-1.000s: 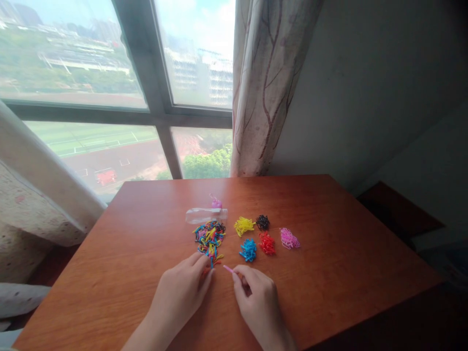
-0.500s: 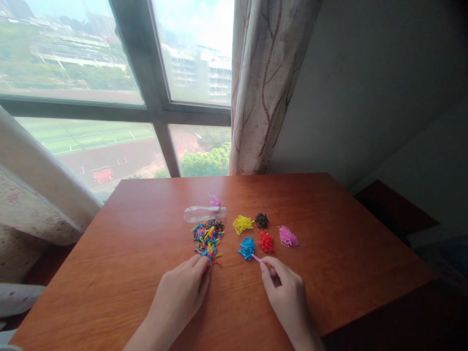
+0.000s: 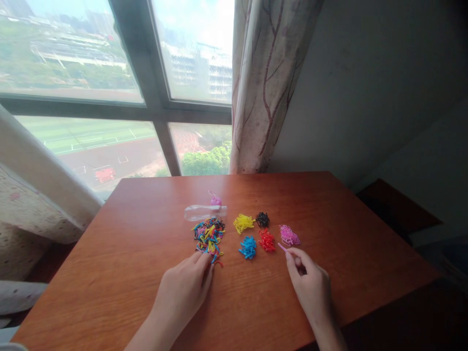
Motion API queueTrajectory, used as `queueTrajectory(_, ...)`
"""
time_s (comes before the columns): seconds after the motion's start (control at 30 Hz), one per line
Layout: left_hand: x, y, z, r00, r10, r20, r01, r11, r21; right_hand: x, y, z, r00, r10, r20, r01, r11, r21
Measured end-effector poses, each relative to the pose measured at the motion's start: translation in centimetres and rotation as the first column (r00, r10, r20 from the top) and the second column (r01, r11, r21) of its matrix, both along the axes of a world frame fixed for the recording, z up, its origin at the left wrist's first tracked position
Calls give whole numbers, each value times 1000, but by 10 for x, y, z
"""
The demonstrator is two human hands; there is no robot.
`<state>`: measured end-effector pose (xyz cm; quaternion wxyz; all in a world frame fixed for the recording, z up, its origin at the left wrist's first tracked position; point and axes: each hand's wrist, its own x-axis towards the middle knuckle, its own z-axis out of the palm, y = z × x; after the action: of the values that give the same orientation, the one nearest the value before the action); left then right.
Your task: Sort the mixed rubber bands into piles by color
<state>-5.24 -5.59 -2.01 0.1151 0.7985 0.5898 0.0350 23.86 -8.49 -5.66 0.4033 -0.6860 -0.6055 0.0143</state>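
Right hand (image 3: 310,282) is out at the right side of the wooden worktop (image 3: 146,273), fingers (image 3: 291,257) pinched tight on a small pink rubber loop (image 3: 282,247). The loop pokes up and to the left from the fingertips, just short of the heap of pink rubber bands (image 3: 289,235), which sits straight ahead of that hand. Left hand (image 3: 183,290) lies loosely open, holding nothing, fingertips at the near edge of the mixed multicoloured pile of bands (image 3: 209,235), well apart from the pink heap.

the table (image 3: 146,273) looks like smooth, faintly glossy reddish wood. on it lie rubbery bands (image 3: 209,236) beside a clear plastic bottle (image 3: 204,212); behind it hangs matt patterned cloth curtain (image 3: 268,83).
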Motion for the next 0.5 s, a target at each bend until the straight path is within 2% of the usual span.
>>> queueTrajectory(0.3, -14, 2, -3, 990, 57, 126, -58, 998, 9, 38, 20, -7, 981, -186, 60, 192, 976, -107)
queueTrajectory(0.5, -21, 2, -4, 977, 64, 202, -76, 996, 50, 42, 29, -7, 977, -203, 67, 212, 963, -164)
